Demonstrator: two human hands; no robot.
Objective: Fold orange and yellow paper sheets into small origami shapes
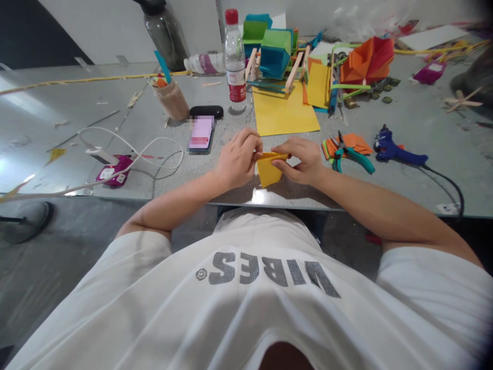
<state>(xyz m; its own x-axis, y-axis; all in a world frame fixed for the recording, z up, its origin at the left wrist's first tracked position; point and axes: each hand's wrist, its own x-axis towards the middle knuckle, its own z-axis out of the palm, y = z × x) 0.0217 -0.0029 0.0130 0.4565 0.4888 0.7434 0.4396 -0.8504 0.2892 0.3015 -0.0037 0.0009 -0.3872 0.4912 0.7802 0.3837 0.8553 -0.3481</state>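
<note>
A small folded piece of yellow paper point(270, 171) is held up between my two hands, just above the table's front edge. My left hand point(242, 158) pinches its upper left corner, fingers closed. On the other side, my right hand point(301, 160) grips the upper right part between thumb and fingers. Behind the hands lies a larger yellow sheet point(285, 115), flat on the table. Right of my right hand are pliers with teal handles point(356, 158), resting on a stack of orange paper pieces point(352, 142).
A clear bottle with a red cap point(235, 67) stands behind a phone point(201, 134). Folded paper models point(275, 51) sit at the back. A blue glue gun point(400, 149) lies right, its cable hanging over the edge. White cables and a purple adapter point(115, 172) are left.
</note>
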